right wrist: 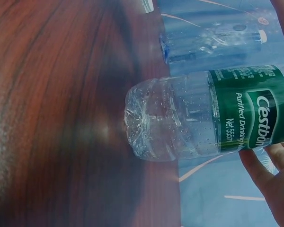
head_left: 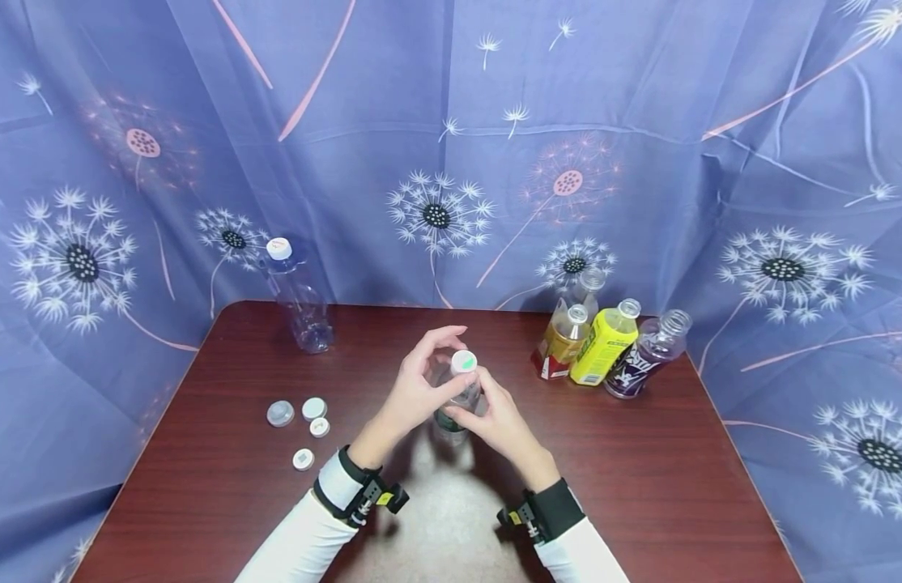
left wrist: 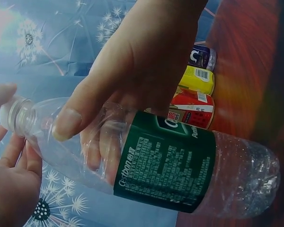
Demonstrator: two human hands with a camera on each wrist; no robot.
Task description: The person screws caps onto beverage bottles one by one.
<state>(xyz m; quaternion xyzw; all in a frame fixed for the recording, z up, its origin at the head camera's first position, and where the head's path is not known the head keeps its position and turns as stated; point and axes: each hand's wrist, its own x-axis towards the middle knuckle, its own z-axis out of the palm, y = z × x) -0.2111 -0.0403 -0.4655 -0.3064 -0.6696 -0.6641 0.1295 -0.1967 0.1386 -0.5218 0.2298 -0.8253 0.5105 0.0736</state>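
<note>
A clear plastic water bottle [left wrist: 241, 175] with a green label [right wrist: 251, 109] stands upright between the two hands. Its white cap [head_left: 463, 361] carries a green mark on top. My left hand [head_left: 418, 387] pinches the cap between thumb and fingers at the bottle's mouth. Lower down, my right hand [head_left: 500, 419] grips the upper body of the bottle, thumb on the near side and fingers behind. Droplets cling inside the clear wall. Whether the cap is loose on the neck I cannot tell.
Several loose caps [head_left: 314, 409] lie at the left of the brown table [head_left: 225, 502]. A tall capped clear bottle [head_left: 305, 308] stands at the back left. Several uncapped bottles, including a yellow-labelled bottle [head_left: 604, 346] and a purple-labelled bottle [head_left: 646, 354], cluster at the back right before a blue curtain [head_left: 363, 105].
</note>
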